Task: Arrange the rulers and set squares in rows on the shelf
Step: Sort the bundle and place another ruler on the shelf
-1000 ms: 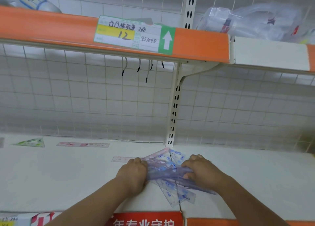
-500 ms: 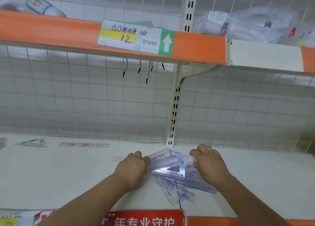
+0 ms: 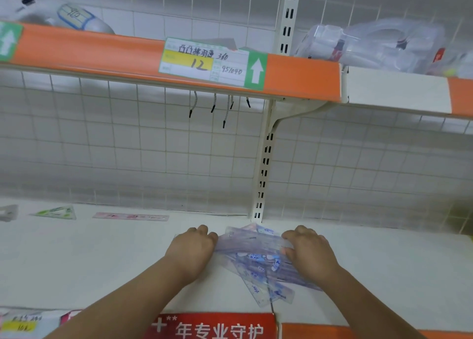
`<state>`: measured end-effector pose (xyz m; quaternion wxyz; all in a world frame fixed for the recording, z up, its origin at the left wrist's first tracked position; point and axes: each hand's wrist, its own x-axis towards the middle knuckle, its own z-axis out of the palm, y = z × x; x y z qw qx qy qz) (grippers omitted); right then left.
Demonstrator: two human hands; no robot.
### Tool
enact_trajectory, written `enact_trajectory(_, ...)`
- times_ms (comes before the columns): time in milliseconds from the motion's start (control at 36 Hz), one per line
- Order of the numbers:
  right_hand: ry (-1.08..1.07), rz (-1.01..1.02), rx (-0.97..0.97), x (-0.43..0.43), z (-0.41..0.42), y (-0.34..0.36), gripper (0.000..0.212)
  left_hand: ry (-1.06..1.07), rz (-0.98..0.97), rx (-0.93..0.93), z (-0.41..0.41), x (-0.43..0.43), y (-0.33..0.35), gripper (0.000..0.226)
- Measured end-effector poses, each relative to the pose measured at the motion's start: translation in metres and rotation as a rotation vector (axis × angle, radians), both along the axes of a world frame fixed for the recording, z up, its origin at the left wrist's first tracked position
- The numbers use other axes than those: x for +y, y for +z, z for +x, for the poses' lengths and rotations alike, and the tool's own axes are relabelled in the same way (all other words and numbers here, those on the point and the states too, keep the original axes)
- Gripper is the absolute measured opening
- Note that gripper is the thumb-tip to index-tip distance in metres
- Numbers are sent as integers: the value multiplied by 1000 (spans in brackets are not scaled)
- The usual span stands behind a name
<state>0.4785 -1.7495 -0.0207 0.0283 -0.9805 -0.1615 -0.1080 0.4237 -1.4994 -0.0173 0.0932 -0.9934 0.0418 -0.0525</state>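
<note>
A loose pile of clear blue rulers and set squares [image 3: 256, 256] lies on the white shelf [image 3: 89, 262], near the middle upright. My left hand [image 3: 192, 249] presses against the pile's left end with curled fingers. My right hand [image 3: 307, 251] grips the pile's right end, fingers over the top. Some rulers fan out toward the shelf's front edge. Further left, at the back, a pink ruler [image 3: 130, 216] lies flat and a green set square [image 3: 55, 212] lies beside it.
An orange-edged upper shelf [image 3: 302, 80] with a price label [image 3: 204, 62] hangs overhead, with short cords [image 3: 225, 110] dangling below it. Wire grid backs the shelf. A slotted upright [image 3: 263, 175] stands behind the pile. A red sign [image 3: 212, 326] runs along the front edge.
Both hands have shifted slightly back toward the wire grid with the pile between them. The pile has been turned and gathered, lying flatter now.
</note>
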Motion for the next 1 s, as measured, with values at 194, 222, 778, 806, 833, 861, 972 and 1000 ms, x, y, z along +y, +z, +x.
enact_trajectory(194,44,-31,24,14,-3,-3,31,81,-36,-6,-13,23,2,43)
enact_trajectory(222,52,-29,27,18,-3,-4,30,91,-40,-8,-16,26,2,42)
enact_trajectory(778,197,5,95,145,-52,7,37,303,-13,-3,-103,152,9,40)
enact_trajectory(806,199,7,96,154,-57,7,37,312,-12,3,-109,161,11,41)
enact_trajectory(833,201,8,97,163,-62,8,37,319,-9,9,-117,170,12,41)
enact_trajectory(861,202,12,97,172,-68,9,38,325,-6,12,-124,180,14,41)
enact_trajectory(972,221,32,83,209,-90,10,37,350,-19,14,-150,219,16,38)
enact_trajectory(1000,228,44,85,219,-95,10,36,354,-30,15,-156,229,15,37)
